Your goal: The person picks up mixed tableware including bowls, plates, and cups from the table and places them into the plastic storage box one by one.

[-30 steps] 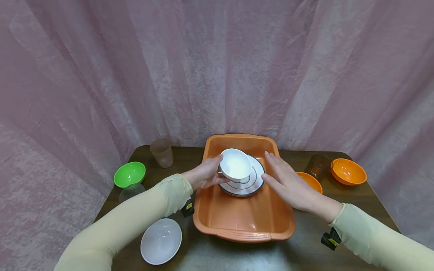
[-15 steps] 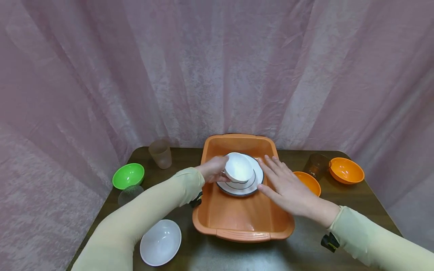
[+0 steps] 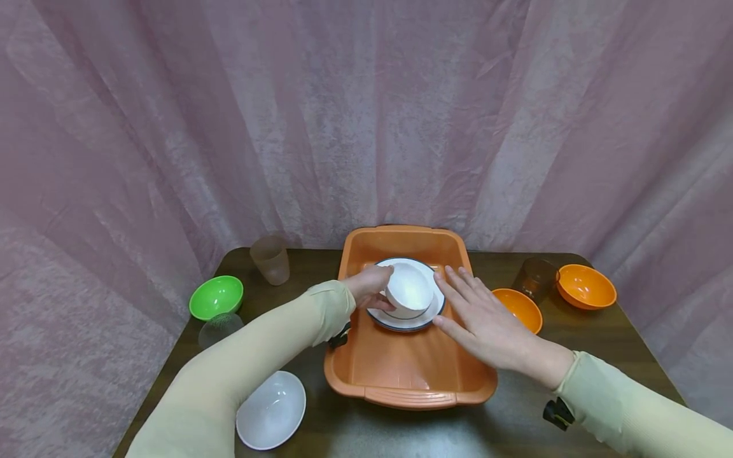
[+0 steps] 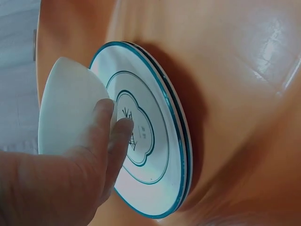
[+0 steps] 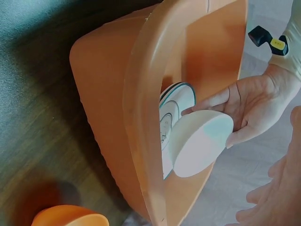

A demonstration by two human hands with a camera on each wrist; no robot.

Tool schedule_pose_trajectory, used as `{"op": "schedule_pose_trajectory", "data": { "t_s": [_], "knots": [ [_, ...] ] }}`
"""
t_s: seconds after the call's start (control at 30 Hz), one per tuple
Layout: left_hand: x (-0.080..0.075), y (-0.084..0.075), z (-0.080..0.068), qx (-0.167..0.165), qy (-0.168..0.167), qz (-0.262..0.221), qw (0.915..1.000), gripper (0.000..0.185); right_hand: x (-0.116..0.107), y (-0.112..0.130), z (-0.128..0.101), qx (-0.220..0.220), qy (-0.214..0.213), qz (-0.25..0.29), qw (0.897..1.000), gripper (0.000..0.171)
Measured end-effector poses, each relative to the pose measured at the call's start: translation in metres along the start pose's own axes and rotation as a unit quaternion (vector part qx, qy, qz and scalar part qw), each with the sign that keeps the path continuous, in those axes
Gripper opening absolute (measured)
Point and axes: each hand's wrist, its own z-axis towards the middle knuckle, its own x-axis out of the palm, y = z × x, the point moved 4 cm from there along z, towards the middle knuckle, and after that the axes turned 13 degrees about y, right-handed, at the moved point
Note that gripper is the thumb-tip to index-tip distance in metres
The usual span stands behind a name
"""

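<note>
My left hand (image 3: 369, 287) grips a small white bowl (image 3: 410, 289) by its left side, thumb at the rim and fingers near the base. Beneath the bowl lie stacked white plates (image 3: 396, 326) with dark blue-green rims, inside an orange basin (image 3: 412, 369). In the left wrist view the bowl (image 4: 70, 108) leans over the top plate (image 4: 150, 184), fingertips between the two; whether its base touches is hidden. My right hand (image 3: 489, 323) hovers over the basin's right side with fingers spread, holding nothing. The right wrist view shows the bowl (image 5: 202, 146) from the other side.
On the left stand a green bowl (image 3: 216, 298), a frosted cup (image 3: 272, 261), a dark clear dish (image 3: 220, 329) and a white dish (image 3: 272, 410). On the right are two orange bowls (image 3: 586, 287) and a brown cup (image 3: 535, 280). A pink curtain (image 3: 366, 127) hangs behind.
My left hand has carried the white bowl right and lower over the plates. The right hand has shifted slightly down and left, its fingers spreading wider.
</note>
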Motion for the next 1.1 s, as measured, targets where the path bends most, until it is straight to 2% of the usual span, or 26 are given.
{"op": "schedule_pose_trajectory", "data": {
  "t_s": [0.33,0.57,0.83,1.1],
  "knots": [
    [0.0059,-0.0015,0.0046,-0.008,-0.007,0.013,0.9999,0.057,0.0018,-0.0013,0.0007,0.007,0.008,0.009,1.0,0.078],
    [0.0034,-0.0044,0.002,-0.014,-0.01,0.047,0.9988,0.057,0.0031,-0.0023,0.001,0.011,0.011,0.01,1.0,0.078],
    [0.0028,-0.0042,0.0006,-0.013,-0.003,0.058,0.9982,0.052,0.0047,-0.0019,0.0012,0.006,0.01,0.012,1.0,0.077],
    [0.0042,-0.0005,0.0008,-0.015,-0.007,0.039,0.9991,0.048,0.0055,-0.0016,0.0019,0.009,0.015,0.012,1.0,0.076]
  ]
}}
